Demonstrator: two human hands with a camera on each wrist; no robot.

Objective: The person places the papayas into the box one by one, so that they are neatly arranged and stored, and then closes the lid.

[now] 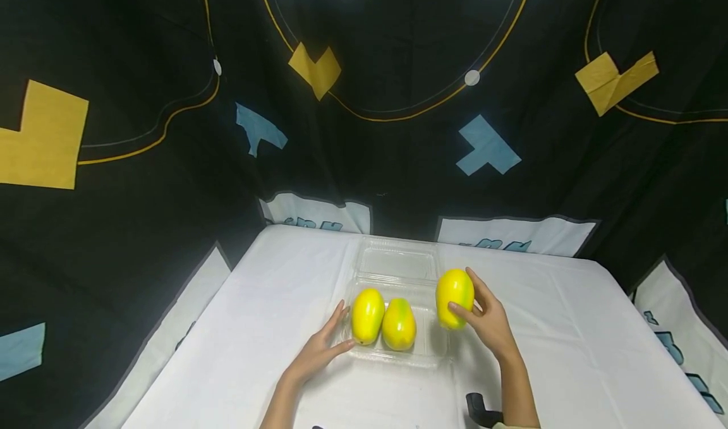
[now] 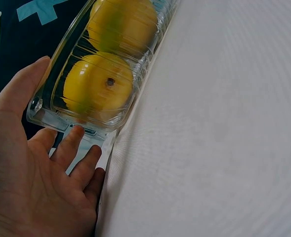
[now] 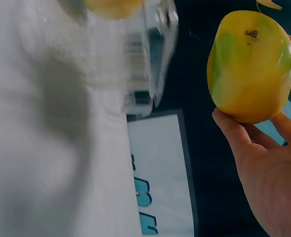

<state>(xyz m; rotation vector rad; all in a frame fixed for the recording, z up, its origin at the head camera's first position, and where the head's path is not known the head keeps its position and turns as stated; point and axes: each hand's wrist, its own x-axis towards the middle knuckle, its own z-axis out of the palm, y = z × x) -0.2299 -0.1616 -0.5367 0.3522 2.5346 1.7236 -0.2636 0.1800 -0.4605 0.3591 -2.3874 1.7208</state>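
A clear plastic clamshell container [image 1: 430,349] lies on the table with its lid [image 1: 398,258] folded back, away from me. Two yellow mangoes sit side by side in its base, a left mango [image 1: 367,316] and a middle mango [image 1: 399,325]. My left hand [image 1: 320,348] rests at the container's left side with fingers and thumb spread, touching its edge; the left wrist view shows this hand [image 2: 56,168] beside the container's end wall. With thumb and fingers, my right hand [image 1: 490,323] grips a third mango [image 3: 251,69], yellow with green patches, raised above the base's right part.
A white cloth covers the table [image 1: 569,340]. Black curtain [image 1: 398,163] with yellow and blue shapes hangs behind and around it. A black curved object [image 1: 482,410] shows near my right forearm at the bottom of the head view.
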